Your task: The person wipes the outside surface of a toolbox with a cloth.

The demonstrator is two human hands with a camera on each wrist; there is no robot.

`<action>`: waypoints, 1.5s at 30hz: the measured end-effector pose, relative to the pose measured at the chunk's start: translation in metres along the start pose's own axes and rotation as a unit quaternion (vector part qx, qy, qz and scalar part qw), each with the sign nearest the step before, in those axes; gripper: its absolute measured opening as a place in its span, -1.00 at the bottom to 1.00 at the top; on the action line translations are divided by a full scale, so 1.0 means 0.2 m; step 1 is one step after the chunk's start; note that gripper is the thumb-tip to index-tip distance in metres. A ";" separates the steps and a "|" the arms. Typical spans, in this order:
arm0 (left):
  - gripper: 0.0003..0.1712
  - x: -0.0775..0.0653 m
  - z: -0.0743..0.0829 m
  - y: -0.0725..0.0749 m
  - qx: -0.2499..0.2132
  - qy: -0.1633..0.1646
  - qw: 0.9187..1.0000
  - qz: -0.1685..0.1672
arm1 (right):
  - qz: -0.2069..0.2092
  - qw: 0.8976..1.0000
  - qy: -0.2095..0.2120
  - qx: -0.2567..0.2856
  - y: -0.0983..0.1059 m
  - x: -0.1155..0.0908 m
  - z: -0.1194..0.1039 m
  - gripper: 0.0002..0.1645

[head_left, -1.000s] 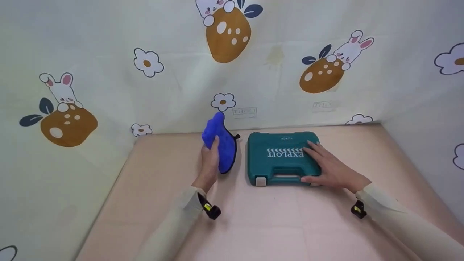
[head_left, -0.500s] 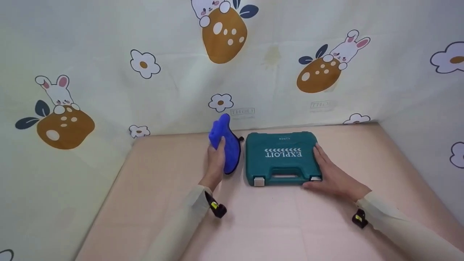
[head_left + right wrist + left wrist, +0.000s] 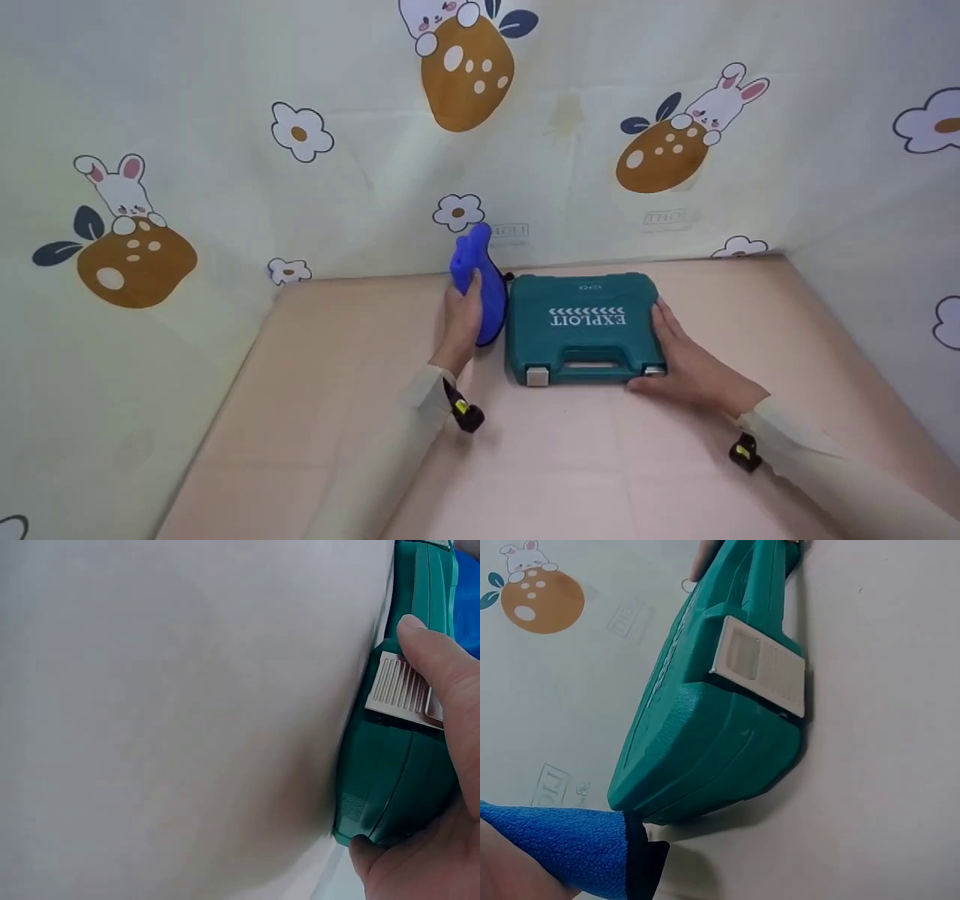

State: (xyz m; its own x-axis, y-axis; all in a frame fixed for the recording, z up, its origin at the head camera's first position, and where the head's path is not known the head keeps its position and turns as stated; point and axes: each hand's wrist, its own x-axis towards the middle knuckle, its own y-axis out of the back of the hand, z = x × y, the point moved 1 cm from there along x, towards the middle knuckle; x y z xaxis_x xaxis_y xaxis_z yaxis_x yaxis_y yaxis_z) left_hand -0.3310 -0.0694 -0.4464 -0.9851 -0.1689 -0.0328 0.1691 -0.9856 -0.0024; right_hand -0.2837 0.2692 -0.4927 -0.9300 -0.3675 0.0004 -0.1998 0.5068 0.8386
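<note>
My left hand [image 3: 463, 315] grips a bunched blue plush cloth [image 3: 492, 304] with black edging and a small black tab. The cloth stands at the left side of a green plastic tool case [image 3: 529, 330], its edge very near or touching the case. The case lies flat, with white lettering that reads upside down, a handle and two pale latches on its near side. My right hand [image 3: 694, 371] holds the case's near right corner. In the right wrist view, the thumb [image 3: 439, 656] lies along the front by one latch [image 3: 405, 690], and the fingers go round the side.
A pale pink tabletop [image 3: 555, 465] lies under the case. Behind it and at both sides hang cloth walls [image 3: 360, 172] printed with rabbits, fruit and flowers. A wrist camera [image 3: 466, 409] sits on each sleeve.
My left hand has carried the blue cloth rightward to the case's left side. My right hand has slid from the case's top to its near right corner. The case has barely moved.
</note>
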 end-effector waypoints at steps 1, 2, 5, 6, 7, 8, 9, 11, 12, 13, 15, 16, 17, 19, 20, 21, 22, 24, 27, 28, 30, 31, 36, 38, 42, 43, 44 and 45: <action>-0.22 0.01 0.01 -0.01 0.006 -0.006 1.000 0.001 | -0.001 1.000 -0.001 -0.003 0.00 0.00 0.00 0.50; -0.23 0.02 0.01 -0.02 0.011 -0.012 1.000 0.001 | -0.003 1.000 -0.001 -0.007 0.00 0.00 0.00 0.50; -0.27 0.04 0.00 -0.04 0.042 -0.028 0.999 -0.006 | -0.009 1.000 -0.003 -0.015 0.01 0.00 0.00 0.50; -0.28 0.05 -0.01 -0.05 0.056 -0.034 0.998 -0.007 | -0.011 1.000 -0.003 -0.017 0.01 0.00 0.00 0.50; -0.29 0.06 -0.02 -0.06 0.068 -0.037 0.997 -0.011 | -0.014 1.000 -0.003 -0.017 0.01 0.00 0.00 0.50; -0.29 0.07 -0.03 -0.06 0.081 -0.037 0.996 -0.015 | -0.015 1.000 -0.004 -0.015 0.01 0.00 0.00 0.50; -0.29 0.07 -0.04 -0.07 0.092 -0.035 0.995 -0.020 | -0.016 1.000 -0.004 -0.012 0.01 0.01 0.00 0.51; -0.30 0.08 -0.06 -0.09 0.108 -0.032 0.993 -0.030 | -0.015 1.000 -0.001 -0.008 0.01 0.01 0.00 0.51; -0.31 0.08 -0.07 -0.10 0.114 -0.030 0.992 -0.036 | -0.014 1.000 -0.001 -0.004 0.01 0.01 -0.01 0.51; -0.31 0.08 -0.07 -0.10 0.117 -0.026 0.992 -0.045 | -0.011 1.000 0.000 0.001 0.01 0.00 -0.01 0.51; -0.32 0.08 -0.07 -0.12 0.124 -0.027 0.990 -0.056 | -0.003 1.000 0.001 0.007 0.01 0.00 -0.01 0.52; -0.33 0.08 -0.07 -0.13 0.128 -0.028 0.989 -0.061 | 0.000 1.000 0.002 0.008 0.01 0.00 -0.01 0.51; -0.34 0.09 -0.07 -0.13 0.133 -0.030 0.989 -0.063 | 0.003 1.000 -0.001 0.008 0.01 0.00 -0.01 0.51; -0.35 0.10 -0.06 -0.14 0.139 -0.030 0.988 -0.065 | 0.006 1.000 -0.004 0.009 0.01 -0.01 -0.01 0.49; -0.35 0.10 -0.06 -0.14 0.143 -0.029 0.987 -0.064 | 0.005 1.000 -0.006 0.009 0.01 -0.01 -0.01 0.48; -0.36 0.10 -0.06 -0.15 0.146 -0.028 0.987 -0.063 | 0.002 1.000 -0.009 0.010 0.01 -0.01 -0.01 0.47; -0.37 0.11 -0.06 -0.15 0.149 -0.027 0.986 -0.063 | -0.001 1.000 -0.011 0.008 0.01 0.00 -0.01 0.47; -0.38 0.11 -0.07 -0.15 0.153 -0.025 0.986 -0.063 | -0.005 1.000 -0.015 0.009 0.01 0.00 -0.01 0.45; -0.38 0.11 -0.07 -0.15 0.150 -0.024 0.986 -0.065 | -0.008 1.000 -0.020 0.010 0.00 0.00 -0.01 0.45; -0.37 0.12 -0.07 -0.15 0.148 -0.024 0.986 -0.066 | -0.007 1.000 -0.021 0.009 0.00 0.00 -0.01 0.45; -0.36 0.12 -0.08 -0.15 0.145 -0.022 0.987 -0.067 | -0.006 1.000 -0.020 0.011 0.00 0.00 -0.01 0.45; -0.35 0.12 -0.08 -0.15 0.145 -0.021 0.987 -0.068 | -0.007 1.000 -0.020 0.010 0.00 0.00 -0.01 0.45; -0.36 0.11 -0.07 -0.15 0.146 -0.018 0.986 -0.075 | -0.012 1.000 -0.020 0.003 0.00 0.00 -0.01 0.46; -0.36 0.11 -0.06 -0.15 0.148 -0.021 0.986 -0.077 | -0.015 1.000 -0.024 0.003 0.00 0.01 -0.01 0.46; -0.35 0.11 -0.05 -0.15 0.147 -0.024 0.986 -0.078 | -0.018 0.999 -0.029 0.007 0.01 0.01 -0.01 0.45; -0.35 0.11 -0.05 -0.15 0.147 -0.024 0.986 -0.078 | -0.019 0.999 -0.029 0.008 0.01 0.01 -0.01 0.45; -0.34 0.11 -0.05 -0.15 0.147 -0.023 0.986 -0.078 | -0.020 0.999 -0.028 0.007 0.01 0.01 -0.01 0.46; -0.35 0.11 -0.05 -0.15 0.146 -0.024 0.986 -0.077 | -0.018 0.999 -0.027 0.007 0.01 0.01 0.00 0.46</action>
State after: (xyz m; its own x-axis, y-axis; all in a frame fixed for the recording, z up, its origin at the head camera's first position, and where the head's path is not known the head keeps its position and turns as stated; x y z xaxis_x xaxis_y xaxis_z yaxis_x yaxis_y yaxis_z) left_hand -0.3576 -0.0444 -0.4562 -0.9999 -0.0106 -0.0071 0.0081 -0.9584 0.2853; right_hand -0.2850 0.2691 -0.4905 -0.9372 -0.3438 -0.0590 -0.2374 0.5045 0.8301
